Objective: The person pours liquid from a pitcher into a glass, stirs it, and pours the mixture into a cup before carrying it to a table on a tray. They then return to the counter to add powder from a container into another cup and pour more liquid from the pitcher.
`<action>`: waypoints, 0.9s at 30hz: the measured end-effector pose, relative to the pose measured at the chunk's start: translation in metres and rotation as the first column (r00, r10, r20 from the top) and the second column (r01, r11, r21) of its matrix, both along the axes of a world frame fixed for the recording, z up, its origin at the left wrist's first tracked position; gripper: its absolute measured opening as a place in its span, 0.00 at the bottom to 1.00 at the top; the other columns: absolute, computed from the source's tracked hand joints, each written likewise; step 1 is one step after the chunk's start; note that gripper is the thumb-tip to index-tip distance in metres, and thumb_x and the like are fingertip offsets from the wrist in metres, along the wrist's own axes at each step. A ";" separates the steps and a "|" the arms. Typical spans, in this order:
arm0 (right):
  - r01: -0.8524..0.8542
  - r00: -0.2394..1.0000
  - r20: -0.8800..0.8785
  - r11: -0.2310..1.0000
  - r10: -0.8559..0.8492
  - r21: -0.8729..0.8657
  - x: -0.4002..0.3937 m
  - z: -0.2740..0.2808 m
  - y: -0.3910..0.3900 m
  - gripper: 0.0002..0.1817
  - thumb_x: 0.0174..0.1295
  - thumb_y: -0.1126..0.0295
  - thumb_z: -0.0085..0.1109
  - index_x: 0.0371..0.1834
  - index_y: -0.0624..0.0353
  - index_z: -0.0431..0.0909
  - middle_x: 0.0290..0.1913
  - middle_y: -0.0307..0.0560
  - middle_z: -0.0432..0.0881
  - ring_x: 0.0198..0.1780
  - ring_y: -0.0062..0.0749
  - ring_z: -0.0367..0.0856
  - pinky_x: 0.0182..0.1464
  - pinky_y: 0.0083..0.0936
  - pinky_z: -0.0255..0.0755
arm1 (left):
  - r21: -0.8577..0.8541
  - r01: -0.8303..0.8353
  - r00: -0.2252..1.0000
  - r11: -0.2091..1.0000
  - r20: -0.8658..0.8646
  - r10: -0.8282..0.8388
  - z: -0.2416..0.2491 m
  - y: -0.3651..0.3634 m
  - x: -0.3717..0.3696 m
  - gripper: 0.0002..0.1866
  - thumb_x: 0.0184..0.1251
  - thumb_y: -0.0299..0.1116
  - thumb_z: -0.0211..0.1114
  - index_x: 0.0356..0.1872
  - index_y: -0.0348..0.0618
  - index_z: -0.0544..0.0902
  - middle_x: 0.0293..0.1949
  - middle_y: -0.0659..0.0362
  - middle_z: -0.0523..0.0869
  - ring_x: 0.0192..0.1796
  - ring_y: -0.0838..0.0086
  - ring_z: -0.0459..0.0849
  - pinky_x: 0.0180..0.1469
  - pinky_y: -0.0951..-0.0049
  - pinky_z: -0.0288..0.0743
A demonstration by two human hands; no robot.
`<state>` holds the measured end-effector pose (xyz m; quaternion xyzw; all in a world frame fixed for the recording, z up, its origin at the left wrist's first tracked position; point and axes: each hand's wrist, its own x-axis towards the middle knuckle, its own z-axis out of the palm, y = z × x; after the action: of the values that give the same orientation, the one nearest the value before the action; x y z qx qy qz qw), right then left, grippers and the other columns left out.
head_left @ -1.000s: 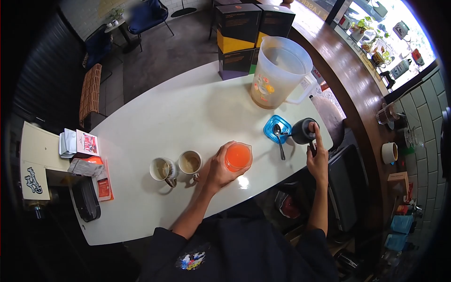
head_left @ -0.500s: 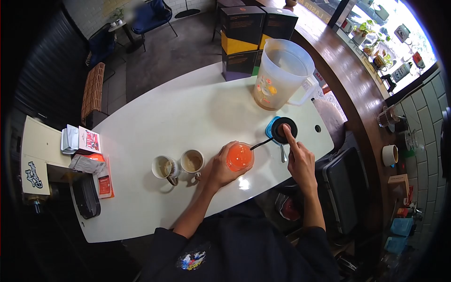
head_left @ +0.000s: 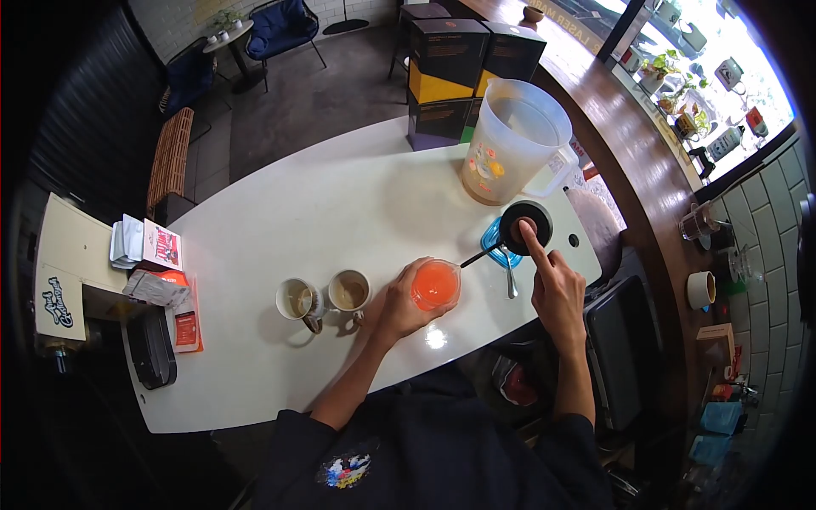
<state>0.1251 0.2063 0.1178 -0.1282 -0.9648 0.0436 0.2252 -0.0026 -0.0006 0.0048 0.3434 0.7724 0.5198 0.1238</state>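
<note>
Grasps a clear glass of orange-red liquid (head_left: 438,285) in the left hand (head_left: 405,304), near the front edge of the white counter (head_left: 255,229). Grips a round black gooseneck kettle (head_left: 537,214) in the right hand (head_left: 558,293), with index finger on its top and thin spout (head_left: 483,253) just beside the glass rim. Leaves open room between glass and tall translucent plastic pitcher (head_left: 514,149).

White table (head_left: 340,204): two mugs (head_left: 348,291), plastic pitcher (head_left: 515,146).

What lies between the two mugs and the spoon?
In the head view, the left hand and the cup of orange liquid it holds lie between them.
</note>
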 end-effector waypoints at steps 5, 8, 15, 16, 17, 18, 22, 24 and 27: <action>-0.025 0.999 -0.032 0.998 0.027 0.064 0.000 0.010 -0.005 0.43 0.53 0.82 0.60 0.72 0.28 0.67 0.23 0.43 0.72 0.19 0.35 0.74 0.23 0.33 0.71 | 0.069 -0.001 1.000 0.998 -0.013 0.002 -0.007 0.001 -0.001 0.45 0.41 0.43 0.83 0.61 0.37 0.71 0.55 0.47 0.81 0.58 0.55 0.80 0.62 0.61 0.74; -0.024 1.000 0.013 0.996 0.023 0.081 -0.001 0.004 -0.009 0.42 0.54 0.81 0.61 0.71 0.26 0.67 0.24 0.43 0.73 0.20 0.35 0.76 0.23 0.32 0.73 | 0.077 -0.009 1.000 0.997 -0.020 0.010 -0.014 0.002 -0.001 0.44 0.41 0.43 0.83 0.61 0.36 0.72 0.55 0.47 0.81 0.58 0.56 0.81 0.62 0.61 0.74; -0.074 0.997 0.038 0.996 0.072 0.055 -0.002 -0.014 -0.013 0.46 0.51 0.85 0.57 0.72 0.25 0.66 0.26 0.44 0.74 0.22 0.34 0.77 0.24 0.32 0.74 | 0.055 -0.015 0.999 0.998 0.038 0.013 -0.005 0.000 0.000 0.44 0.42 0.37 0.84 0.63 0.36 0.72 0.58 0.51 0.81 0.60 0.65 0.81 0.63 0.66 0.74; -0.070 0.996 0.056 0.996 0.067 0.055 -0.002 -0.015 -0.012 0.46 0.51 0.85 0.57 0.72 0.25 0.66 0.26 0.44 0.74 0.22 0.34 0.77 0.24 0.32 0.74 | 0.048 -0.017 0.999 0.999 0.041 0.015 -0.004 0.000 0.001 0.44 0.42 0.37 0.84 0.63 0.36 0.72 0.58 0.50 0.81 0.60 0.65 0.81 0.63 0.66 0.74; -0.071 0.996 0.055 0.996 0.068 0.057 -0.002 -0.014 -0.012 0.46 0.51 0.85 0.57 0.72 0.25 0.66 0.26 0.44 0.74 0.22 0.34 0.77 0.24 0.32 0.74 | 0.040 -0.018 0.999 0.999 0.044 0.017 -0.003 0.000 0.001 0.44 0.41 0.36 0.84 0.63 0.36 0.72 0.58 0.50 0.81 0.60 0.65 0.81 0.63 0.66 0.74; -0.069 0.997 0.044 0.996 0.067 0.055 -0.002 -0.012 -0.012 0.45 0.51 0.84 0.57 0.72 0.25 0.66 0.25 0.44 0.73 0.22 0.34 0.76 0.24 0.32 0.74 | 0.042 -0.019 0.999 0.999 0.044 0.017 -0.003 0.000 0.001 0.44 0.41 0.36 0.84 0.63 0.36 0.72 0.58 0.50 0.81 0.60 0.65 0.81 0.63 0.66 0.74; -0.051 0.999 0.016 0.994 0.050 0.094 -0.001 -0.002 -0.010 0.42 0.54 0.83 0.58 0.71 0.26 0.68 0.24 0.43 0.73 0.19 0.34 0.74 0.23 0.31 0.73 | 0.118 -0.019 0.998 0.993 0.063 0.011 -0.010 0.001 -0.001 0.44 0.39 0.42 0.84 0.60 0.37 0.74 0.55 0.48 0.82 0.57 0.57 0.81 0.62 0.62 0.74; -0.046 0.999 0.008 0.994 0.046 0.101 0.000 0.005 -0.008 0.41 0.54 0.82 0.58 0.71 0.26 0.68 0.24 0.43 0.72 0.19 0.33 0.74 0.23 0.31 0.72 | 0.132 -0.013 0.998 0.991 0.061 0.005 -0.011 0.001 0.000 0.44 0.39 0.42 0.84 0.60 0.37 0.74 0.55 0.48 0.82 0.57 0.57 0.81 0.62 0.63 0.74; -0.035 0.999 -0.006 0.994 0.036 0.107 0.001 0.015 -0.006 0.40 0.55 0.81 0.59 0.70 0.27 0.69 0.23 0.42 0.72 0.18 0.33 0.73 0.22 0.31 0.71 | 0.105 -0.031 0.999 0.994 0.036 0.027 -0.011 0.001 0.000 0.43 0.39 0.43 0.84 0.59 0.36 0.74 0.54 0.48 0.83 0.57 0.58 0.82 0.62 0.63 0.75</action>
<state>0.1261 0.2001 0.1326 -0.0988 -0.9670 -0.0035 0.2346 -0.0025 0.0004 -0.0061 0.3291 0.7466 0.5673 0.1113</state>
